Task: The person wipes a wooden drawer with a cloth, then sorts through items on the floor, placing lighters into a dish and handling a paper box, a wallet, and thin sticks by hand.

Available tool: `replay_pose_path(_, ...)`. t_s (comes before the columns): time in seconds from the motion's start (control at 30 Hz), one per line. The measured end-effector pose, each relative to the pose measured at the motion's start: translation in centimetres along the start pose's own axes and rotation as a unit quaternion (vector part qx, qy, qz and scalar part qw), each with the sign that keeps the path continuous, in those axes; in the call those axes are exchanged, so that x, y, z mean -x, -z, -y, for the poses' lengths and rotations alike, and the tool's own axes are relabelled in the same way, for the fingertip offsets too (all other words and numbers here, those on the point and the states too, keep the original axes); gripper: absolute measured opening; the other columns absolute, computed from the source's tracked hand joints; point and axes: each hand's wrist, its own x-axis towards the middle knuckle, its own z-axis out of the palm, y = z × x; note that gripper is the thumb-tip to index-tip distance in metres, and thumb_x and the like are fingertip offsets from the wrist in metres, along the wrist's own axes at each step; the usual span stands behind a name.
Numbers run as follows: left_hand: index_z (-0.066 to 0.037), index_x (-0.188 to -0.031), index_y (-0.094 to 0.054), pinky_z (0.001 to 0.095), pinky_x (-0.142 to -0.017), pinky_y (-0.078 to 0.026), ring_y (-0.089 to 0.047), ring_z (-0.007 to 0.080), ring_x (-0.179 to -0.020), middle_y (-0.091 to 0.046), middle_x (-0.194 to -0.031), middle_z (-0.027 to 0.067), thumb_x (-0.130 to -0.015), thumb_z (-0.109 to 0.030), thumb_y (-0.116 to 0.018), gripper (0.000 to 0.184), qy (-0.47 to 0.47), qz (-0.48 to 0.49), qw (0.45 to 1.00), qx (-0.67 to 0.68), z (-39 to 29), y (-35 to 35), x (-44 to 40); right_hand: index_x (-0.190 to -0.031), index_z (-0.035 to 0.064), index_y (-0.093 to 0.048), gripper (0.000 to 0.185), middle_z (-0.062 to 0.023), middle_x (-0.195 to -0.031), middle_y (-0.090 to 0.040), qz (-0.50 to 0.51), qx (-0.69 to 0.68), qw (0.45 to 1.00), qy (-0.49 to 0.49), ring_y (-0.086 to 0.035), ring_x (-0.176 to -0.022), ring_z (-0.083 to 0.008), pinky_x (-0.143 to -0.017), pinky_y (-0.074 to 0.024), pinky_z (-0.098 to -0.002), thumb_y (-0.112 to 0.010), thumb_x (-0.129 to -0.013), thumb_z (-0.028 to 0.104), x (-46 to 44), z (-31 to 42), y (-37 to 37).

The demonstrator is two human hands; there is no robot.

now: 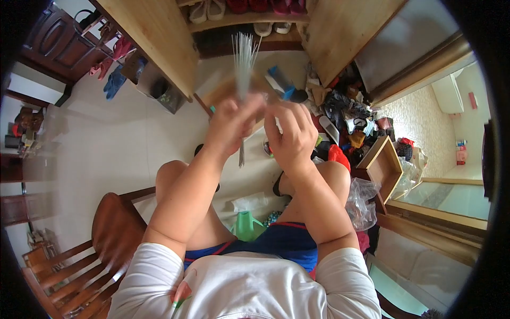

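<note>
My left hand [231,123] is closed around a bundle of thin, pale, wire-like sticks [244,61]. The bundle stands upright, its tips fanned out above my fist and its lower ends poking out below. My left thumb and fingertips are blurred. Close beside it, my right hand [292,127] has its fingers bent and drawn together near the left fingertips. Whether anything small sits between those right fingers is too blurred to make out. A small wooden surface [223,95] lies behind and below both hands.
An open wooden cabinet [249,24] with shoes stands ahead. To the right are a heap of bags and small items [350,111], a pulled-out drawer [385,170] and clear plastic bags [363,204]. A green plastic container [247,226] is between my legs; a wooden chair [114,226] is left.
</note>
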Motion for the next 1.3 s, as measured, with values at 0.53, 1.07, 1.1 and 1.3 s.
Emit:
replay_pose_path(0.53, -0.004, -0.087, -0.062, 0.0181, -0.040, -0.026, -0.036, 0.0026, -0.045, -0.048, -0.058, -0.0042, -0.087, -0.020, -0.060, 0.016, -0.027, -0.021, 0.999, -0.038, 0.4, 0.7, 0.1, -0.081, 0.0057, -0.059, 0.017, -0.0061, -0.082, -0.060, 0.013, -0.012, 1.000, 0.001, -0.059, -0.073, -0.0219, -0.061, -0.0485, -0.0295, -0.064, -0.065, 0.002, 0.1, 0.5, -0.9)
replay_pose_path(1.07, 0.000, -0.083, -0.058, 0.0340, -0.061, -0.044, -0.056, 0.0256, -0.064, -0.058, -0.070, 0.0141, -0.088, -0.021, -0.055, 0.021, -0.243, -0.098, 0.865, -0.427, 0.8, 0.1, 0.6, -0.083, 0.0007, -0.060, 0.010, -0.0111, -0.078, -0.062, 0.129, -0.140, 0.953, -0.238, -0.062, -0.066, -0.0229, -0.060, -0.0506, -0.0287, -0.062, -0.073, 0.002, 0.3, 0.6, -0.7)
replay_pose_path(1.1, -0.002, -0.082, -0.060, 0.0298, -0.052, -0.041, -0.051, 0.0186, -0.055, -0.056, -0.063, 0.0085, -0.089, -0.019, -0.054, 0.019, -0.252, -0.108, 0.882, -0.384, 1.3, 0.1, 0.4, -0.084, 0.0010, -0.059, 0.011, -0.0106, -0.078, -0.061, 0.110, -0.162, 0.947, -0.253, -0.062, -0.066, -0.0224, -0.059, -0.0512, -0.0292, -0.063, -0.074, 0.002, 0.7, 0.4, -1.2)
replay_pose_path(1.3, -0.005, -0.090, -0.059, 0.0185, -0.041, -0.022, -0.029, 0.0021, -0.045, -0.040, -0.056, -0.0077, -0.092, -0.020, -0.050, 0.018, 0.015, -0.037, 0.990, 0.133, 1.3, 0.0, 0.8, -0.088, -0.0015, -0.058, 0.008, -0.0082, -0.075, -0.062, 0.064, -0.262, 0.898, -0.347, -0.059, -0.065, -0.0113, -0.054, -0.0493, -0.0237, -0.060, -0.080, 0.002, 1.3, 1.3, -2.2)
